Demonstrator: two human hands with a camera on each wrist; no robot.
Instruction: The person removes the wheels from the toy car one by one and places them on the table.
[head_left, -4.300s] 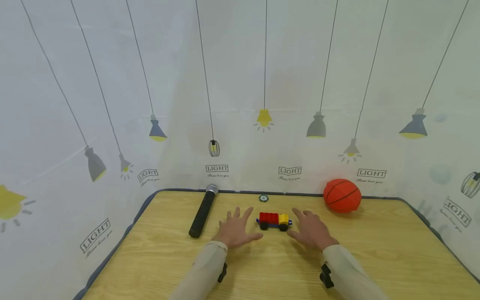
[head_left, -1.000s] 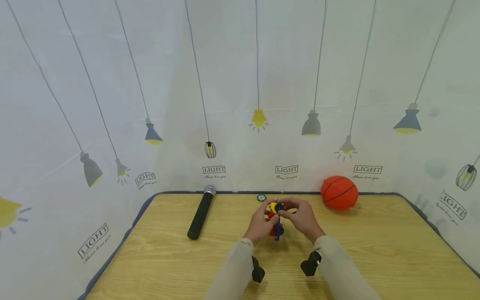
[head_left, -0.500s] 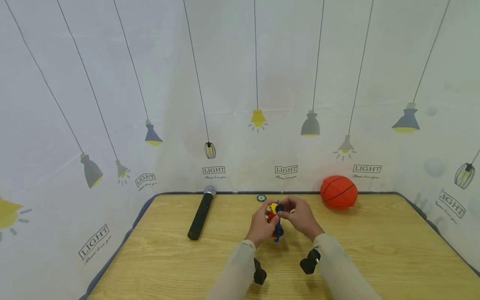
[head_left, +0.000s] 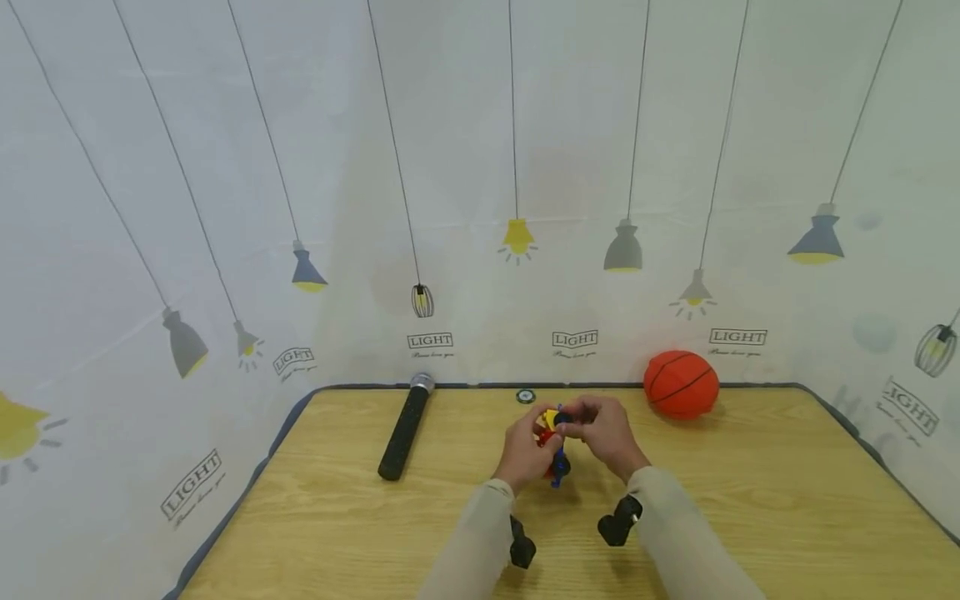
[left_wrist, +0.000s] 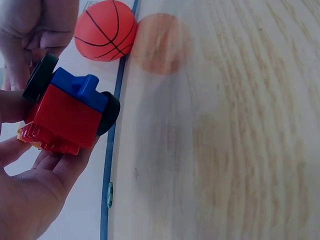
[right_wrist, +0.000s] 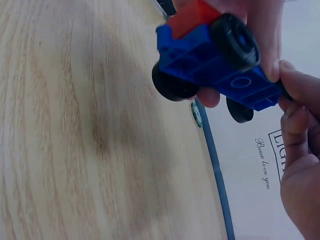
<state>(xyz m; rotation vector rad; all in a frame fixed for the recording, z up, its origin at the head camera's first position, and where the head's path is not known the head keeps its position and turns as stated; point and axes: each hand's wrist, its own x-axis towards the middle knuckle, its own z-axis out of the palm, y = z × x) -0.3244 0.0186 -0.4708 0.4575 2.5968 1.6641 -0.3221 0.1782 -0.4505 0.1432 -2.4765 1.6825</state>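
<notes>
Held up over the wooden table is a toy truck (right_wrist: 210,60) of building blocks, with a red body, yellow cab, blue chassis and black wheels. It is turned on its side, its blue underside showing in the right wrist view. My left hand (head_left: 522,450) grips the red body (left_wrist: 65,117) between thumb and fingers. With thumb and fingertips my right hand (head_left: 606,433) pinches a black wheel (head_left: 562,421) at the cab end. The yellow cab (head_left: 551,417) is partly hidden by fingers.
On the left of the table (head_left: 322,517) lies a black microphone (head_left: 405,429) with a silver head. A red basketball-patterned ball (head_left: 681,384) sits at the back right. A small green-rimmed disc (head_left: 526,396) lies by the back edge, before a lamp-printed curtain (head_left: 480,167).
Earliest, the truck stood on the table between two spread hands. It has since been lifted and turned on its side in both hands. Over the last second the hands barely shift.
</notes>
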